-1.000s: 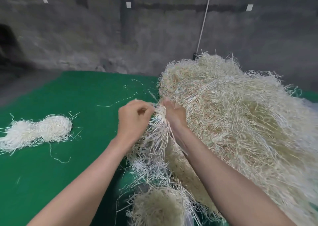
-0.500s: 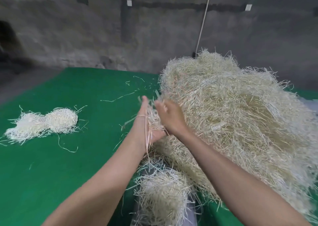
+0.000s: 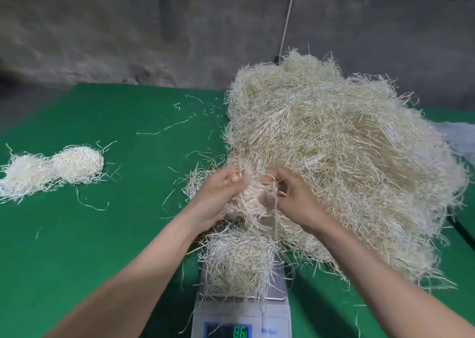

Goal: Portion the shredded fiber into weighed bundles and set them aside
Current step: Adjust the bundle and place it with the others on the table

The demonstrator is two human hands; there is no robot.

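Note:
A big heap of pale shredded fiber (image 3: 341, 152) fills the right of the green table. At its near left edge my left hand (image 3: 218, 196) and my right hand (image 3: 293, 199) both grip a small tuft of fiber (image 3: 253, 200) between them. Just below the hands a portion of fiber (image 3: 239, 263) lies on a white digital scale (image 3: 275, 314), whose green display (image 3: 241, 332) is lit. Two finished bundles (image 3: 54, 170) rest side by side at the far left of the table.
The green table cover (image 3: 102, 235) carries loose strands around the heap. A rough grey wall (image 3: 128, 29) rises behind the table, with a white cable (image 3: 288, 19) running down it. Something whitish (image 3: 460, 137) lies behind the heap at the right edge.
The view has tilted down, bringing the scale and its display into sight. My hands have moved lower along the heap's edge and closed together on a tuft.

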